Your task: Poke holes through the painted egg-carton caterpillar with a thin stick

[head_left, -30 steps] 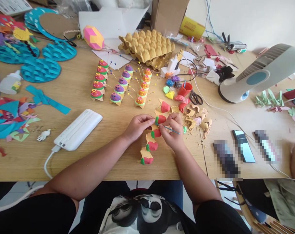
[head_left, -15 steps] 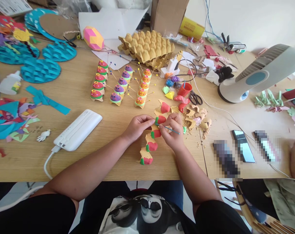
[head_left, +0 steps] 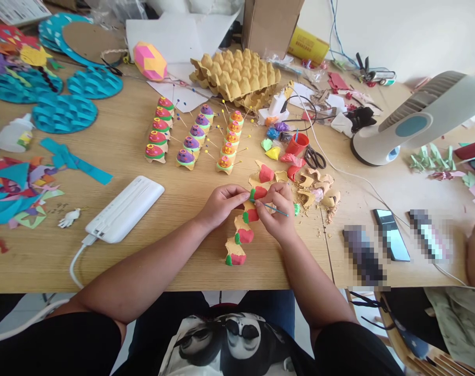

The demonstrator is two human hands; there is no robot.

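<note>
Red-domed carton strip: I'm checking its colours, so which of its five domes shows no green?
The farthest dome, the topmost in the picture, shows only red; each of the other four domes has green along its left side.

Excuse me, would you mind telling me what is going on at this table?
A person's left hand holds a carton strip, while the right hand holds a blue stick at the strip's second-farthest cup. Four cups show green patches beside red; the farthest cup shows only red. Three decorated rows stand beyond.

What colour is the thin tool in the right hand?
The thin tool is blue, in the head view.
</note>
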